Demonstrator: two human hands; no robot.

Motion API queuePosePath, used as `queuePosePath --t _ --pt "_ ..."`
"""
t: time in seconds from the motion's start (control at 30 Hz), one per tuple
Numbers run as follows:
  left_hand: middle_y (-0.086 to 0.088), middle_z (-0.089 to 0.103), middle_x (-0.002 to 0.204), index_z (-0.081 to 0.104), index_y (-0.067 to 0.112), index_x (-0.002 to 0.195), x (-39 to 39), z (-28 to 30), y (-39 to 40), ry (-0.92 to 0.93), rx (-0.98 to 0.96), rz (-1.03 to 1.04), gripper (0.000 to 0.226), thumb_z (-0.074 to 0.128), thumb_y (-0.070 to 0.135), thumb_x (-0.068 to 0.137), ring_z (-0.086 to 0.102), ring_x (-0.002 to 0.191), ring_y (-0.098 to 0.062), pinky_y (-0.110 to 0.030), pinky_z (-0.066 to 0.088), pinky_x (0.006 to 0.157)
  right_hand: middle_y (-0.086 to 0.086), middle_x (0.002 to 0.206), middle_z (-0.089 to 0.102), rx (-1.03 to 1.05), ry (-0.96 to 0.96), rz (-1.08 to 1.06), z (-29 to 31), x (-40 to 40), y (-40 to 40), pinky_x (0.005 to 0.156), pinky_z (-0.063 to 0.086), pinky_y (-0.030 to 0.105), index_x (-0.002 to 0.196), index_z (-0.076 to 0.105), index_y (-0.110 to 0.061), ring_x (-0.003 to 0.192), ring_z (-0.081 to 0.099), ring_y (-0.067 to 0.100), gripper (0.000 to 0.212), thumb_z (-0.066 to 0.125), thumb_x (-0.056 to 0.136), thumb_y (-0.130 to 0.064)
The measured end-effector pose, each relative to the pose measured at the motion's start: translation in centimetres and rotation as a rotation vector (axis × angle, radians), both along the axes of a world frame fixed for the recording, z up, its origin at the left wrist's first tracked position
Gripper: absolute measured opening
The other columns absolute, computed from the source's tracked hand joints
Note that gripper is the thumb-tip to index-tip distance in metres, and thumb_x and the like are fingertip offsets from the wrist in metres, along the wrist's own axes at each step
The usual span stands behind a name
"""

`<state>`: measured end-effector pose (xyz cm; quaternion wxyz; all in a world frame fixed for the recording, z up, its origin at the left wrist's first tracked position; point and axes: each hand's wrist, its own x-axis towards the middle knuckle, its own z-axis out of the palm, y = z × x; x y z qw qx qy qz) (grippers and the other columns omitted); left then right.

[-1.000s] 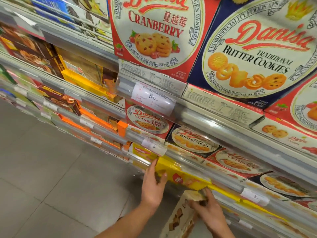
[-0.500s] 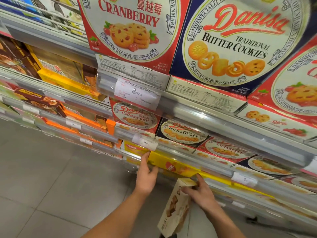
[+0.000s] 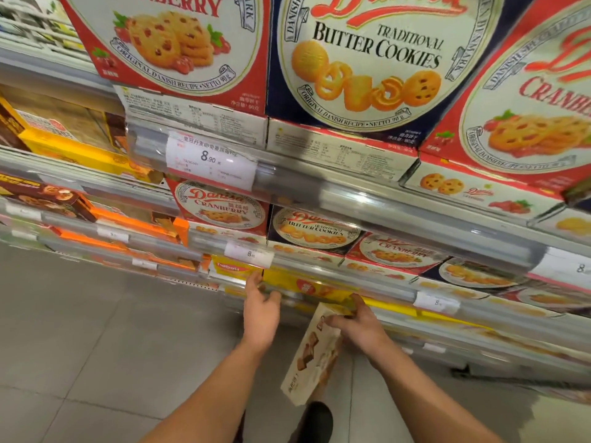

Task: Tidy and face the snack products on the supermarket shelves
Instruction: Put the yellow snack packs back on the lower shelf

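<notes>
My right hand (image 3: 359, 326) grips the top end of a cream wafer box (image 3: 311, 356), which hangs tilted in front of the low shelf. My left hand (image 3: 260, 306) reaches up with straight fingers and touches the front of a yellow Nabati box (image 3: 235, 268) on that shelf. More yellow boxes (image 3: 323, 287) run along the same row to the right. Above them stand red cranberry cookie boxes (image 3: 220, 207) and blue butter cookie boxes (image 3: 315, 230).
Clear plastic rails with price tags (image 3: 211, 161) front each shelf. Large cookie boxes (image 3: 361, 59) fill the top shelf. Orange and brown boxes (image 3: 128, 219) sit on the shelves to the left. Grey tiled floor (image 3: 96, 330) lies below, and my shoe (image 3: 315, 422) shows under the box.
The view has moved closer to the shelves. My left hand stays on the yellow box front. My right hand still holds the wafer box, now a little lower and more tilted.
</notes>
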<state>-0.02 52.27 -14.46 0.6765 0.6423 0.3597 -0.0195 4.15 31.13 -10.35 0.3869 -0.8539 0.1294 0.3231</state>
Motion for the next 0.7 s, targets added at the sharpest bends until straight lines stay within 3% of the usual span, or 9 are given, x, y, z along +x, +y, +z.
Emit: queuePosePath --t 0.07,0.13,0.23,0.3,0.4,0.5,0.7 --pt "-0.005 0.062 0.129 0.04 0.025 0.146 0.1 0.1 -0.3 0.027 -0.034 0.051 0.052 0.056 0.011 0.098 0.064 0.107 -0.019 -0.05 0.051 0.103 -0.005 0.115 0.071 0.009 -0.026 0.003 -0.3 -0.8 -0.2 0.093 0.059 0.045 0.132 0.041 -0.035 0.104 0.07 0.018 0.073 0.088 0.075 -0.034" --pt "-0.007 0.063 0.126 0.044 0.022 0.145 0.2 0.1 -0.7 0.033 -0.056 0.033 0.048 0.055 0.012 0.099 0.062 0.103 -0.018 -0.049 0.05 0.104 0.0 0.125 0.066 0.004 -0.053 -0.002 -0.3 -1.3 -0.1 0.093 0.059 0.045 0.145 0.035 -0.033 0.108 0.069 0.02 0.091 0.088 0.072 -0.037" --pt "0.0 0.059 0.132 0.043 0.023 0.148 0.7 0.5 -1.2 0.031 -0.064 -0.026 0.051 0.056 0.015 0.1 0.059 0.119 -0.024 -0.051 0.044 0.111 0.001 0.131 0.061 0.016 -0.059 -0.004 -0.4 -1.3 -0.2 0.093 0.06 0.043 0.154 0.03 -0.029 0.11 0.067 0.02 0.101 0.088 0.073 -0.039" --pt "-0.005 0.056 0.14 0.041 0.023 0.15 0.8 0.8 -1.4 0.039 -0.083 -0.043 0.053 0.056 0.016 0.1 0.055 0.128 -0.03 -0.051 0.042 0.114 -0.002 0.129 0.062 0.036 -0.043 -0.014 -0.3 -1.1 -0.2 0.094 0.059 0.044 0.149 0.036 -0.033 0.111 0.066 0.02 0.091 0.088 0.075 -0.038" --pt "-0.003 0.056 0.14 0.042 0.023 0.149 0.9 1.0 -1.8 0.033 -0.112 -0.097 0.051 0.056 0.017 0.101 0.053 0.13 -0.026 -0.049 0.041 0.115 -0.004 0.127 0.062 0.07 -0.031 -0.026 0.3 -0.9 -0.1 0.096 0.058 0.048 0.135 0.044 -0.044 0.114 0.065 0.021 0.078 0.089 0.071 -0.041" --pt "0.002 0.054 0.144 0.041 0.029 0.15 0.8 0.6 -2.1 0.022 -0.143 -0.163 0.055 0.059 0.027 0.098 0.052 0.132 -0.023 -0.052 0.041 0.115 -0.001 0.135 0.06 0.076 -0.013 -0.024 -0.6 -0.5 -0.7 0.095 0.059 0.048 0.152 0.034 -0.04 0.117 0.065 0.024 0.113 0.088 0.054 -0.058" --pt "0.004 0.042 0.154 0.029 0.027 0.159 1.0 1.4 -2.3 0.012 -0.211 -0.209 0.063 0.057 0.024 0.102 0.046 0.139 -0.022 -0.048 0.039 0.117 -0.006 0.139 0.055 0.058 -0.031 0.013 -1.1 -1.1 -1.9 0.097 0.057 0.049 0.151 0.032 -0.049 0.125 0.059 0.023 0.113 0.088 0.053 -0.059"
